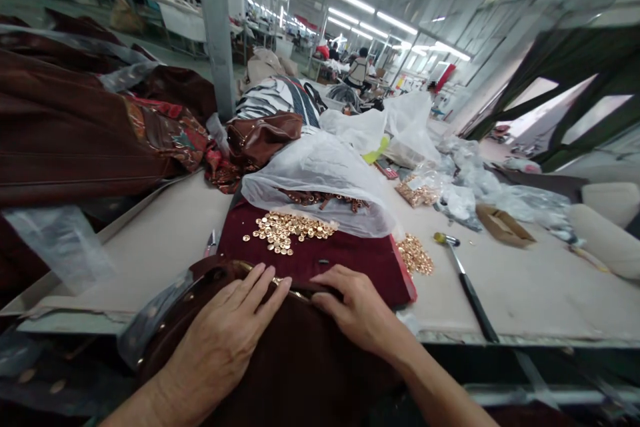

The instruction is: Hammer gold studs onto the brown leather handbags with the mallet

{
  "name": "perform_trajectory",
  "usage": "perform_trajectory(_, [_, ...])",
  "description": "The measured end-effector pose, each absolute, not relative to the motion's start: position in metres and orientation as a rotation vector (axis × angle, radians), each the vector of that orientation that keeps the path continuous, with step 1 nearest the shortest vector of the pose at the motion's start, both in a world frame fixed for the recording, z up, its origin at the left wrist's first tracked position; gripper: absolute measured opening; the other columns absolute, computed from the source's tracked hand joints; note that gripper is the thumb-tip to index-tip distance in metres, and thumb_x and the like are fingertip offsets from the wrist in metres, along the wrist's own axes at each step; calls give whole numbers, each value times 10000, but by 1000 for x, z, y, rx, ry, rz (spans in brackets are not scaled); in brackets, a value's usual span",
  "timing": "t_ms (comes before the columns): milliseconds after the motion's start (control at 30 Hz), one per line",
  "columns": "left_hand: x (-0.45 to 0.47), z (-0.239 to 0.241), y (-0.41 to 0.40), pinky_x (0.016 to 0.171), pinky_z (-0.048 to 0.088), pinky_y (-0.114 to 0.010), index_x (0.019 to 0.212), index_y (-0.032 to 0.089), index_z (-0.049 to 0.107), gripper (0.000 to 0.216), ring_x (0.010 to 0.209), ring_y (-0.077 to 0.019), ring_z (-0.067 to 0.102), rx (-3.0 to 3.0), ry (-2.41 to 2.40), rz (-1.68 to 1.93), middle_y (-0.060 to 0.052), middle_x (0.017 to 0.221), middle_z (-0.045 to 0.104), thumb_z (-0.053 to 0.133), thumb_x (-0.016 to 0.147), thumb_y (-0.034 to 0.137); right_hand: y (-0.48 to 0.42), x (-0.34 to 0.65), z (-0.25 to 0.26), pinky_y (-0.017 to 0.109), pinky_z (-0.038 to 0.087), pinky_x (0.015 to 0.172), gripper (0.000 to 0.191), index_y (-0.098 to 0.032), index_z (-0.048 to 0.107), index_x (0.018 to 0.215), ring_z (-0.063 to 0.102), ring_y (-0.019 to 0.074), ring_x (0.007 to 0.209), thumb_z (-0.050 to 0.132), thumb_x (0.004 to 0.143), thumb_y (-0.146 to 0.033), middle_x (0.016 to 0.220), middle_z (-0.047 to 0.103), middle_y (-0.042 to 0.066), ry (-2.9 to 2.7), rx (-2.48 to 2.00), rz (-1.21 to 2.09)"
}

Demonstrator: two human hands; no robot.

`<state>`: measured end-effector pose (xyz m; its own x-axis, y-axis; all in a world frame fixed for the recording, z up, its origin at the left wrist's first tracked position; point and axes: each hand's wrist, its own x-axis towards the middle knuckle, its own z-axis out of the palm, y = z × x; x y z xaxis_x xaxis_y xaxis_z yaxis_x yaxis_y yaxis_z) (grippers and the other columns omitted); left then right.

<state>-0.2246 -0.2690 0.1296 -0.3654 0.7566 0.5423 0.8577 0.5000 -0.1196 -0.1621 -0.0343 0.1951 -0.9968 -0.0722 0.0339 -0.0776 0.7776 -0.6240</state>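
Observation:
A dark brown leather bag [300,367] with a gold zipper [297,294] along its opening lies close to me, at the table's front edge. My left hand [220,327] rests on it, fingers stretched out flat across the zipper side. With bent fingers and thumb, my right hand [357,307] grips the bag's rim at the right end of the zipper. Just beyond, many round gold rivet caps [280,232] are spread over a maroon cloth pad [360,273]. A small dark piece [323,261] sits on that pad. The inside of the bag is hidden.
A hammer [467,287] lies to the right, near a pile of small gold parts [415,255] and a cardboard box [505,225]. Behind the pad, a white plastic bag [320,167] holds brown strap pieces. Brown leather bags [75,120] are heaped at left, beside a metal post [216,27].

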Motion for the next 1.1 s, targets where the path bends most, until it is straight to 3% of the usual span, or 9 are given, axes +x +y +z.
perform_trajectory(67, [-224,130,-269,998,444,-369,1371,172,576,592,1249,-269,580,-1336,-2225,-253,-135,1373,600,371,838,15,5,-144,193,256,490,808,181,-234,739,1042,666,172,907,628,931,-324,982,728,23,-2800,-71,1063])
perform_trajectory(167, [-222,130,-268,961,505,-412,1405,184,547,637,1252,-320,581,-1357,-2236,-218,-188,1372,582,376,823,-11,87,-110,183,355,516,813,372,-210,719,1099,672,244,863,528,942,-487,1054,731,82,-2628,-558,550])
perform_trajectory(200, [-221,130,-267,950,524,-424,1408,197,545,652,1251,-331,583,-1354,-2238,-217,-200,1367,580,377,817,-21,115,-98,177,403,514,826,430,-187,692,1170,666,274,842,493,942,-492,1102,718,115,-2622,-723,279])
perform_trajectory(267, [-219,129,-266,936,551,-428,1397,229,557,672,1244,-329,593,-1332,-2254,-234,-204,1365,578,380,807,-38,164,-78,164,478,459,965,566,-43,592,1307,628,363,1036,436,944,-448,1200,662,232,-2696,-909,-181])
perform_trajectory(367, [-216,129,-264,934,572,-424,1371,260,581,706,1238,-315,603,-1294,-2293,-254,-203,1366,580,375,777,-61,207,-57,147,493,442,988,565,49,558,1306,621,403,1068,365,955,-349,1152,654,294,-2815,-1031,-377])
perform_trajectory(700, [-209,123,-260,1013,530,-463,1402,289,542,786,1343,-354,495,-1215,-2426,-237,-232,1443,507,396,731,-92,230,-48,148,477,529,847,544,43,605,1279,707,386,904,275,908,-178,952,704,285,-2754,-1227,-228])
perform_trajectory(833, [-209,123,-258,1048,501,-454,1407,307,533,805,1364,-341,471,-1214,-2482,-277,-223,1469,483,399,724,-98,201,-39,161,413,573,778,555,-43,636,1282,724,343,866,319,922,-321,914,739,199,-2679,-1219,-124])
perform_trajectory(967, [-208,125,-256,1057,488,-470,1414,314,525,785,1383,-352,446,-1207,-2524,-310,-223,1482,467,428,748,-91,121,-27,186,335,594,653,625,-148,570,1390,712,260,707,423,934,-549,851,755,85,-2657,-883,453])
perform_trajectory(1100, [-205,124,-255,1049,489,-479,1410,309,532,740,1380,-368,447,-1191,-2519,-345,-232,1484,461,457,783,-78,21,-44,217,316,587,848,555,-245,499,1463,718,228,958,507,963,-486,1149,732,60,-2710,-387,897])
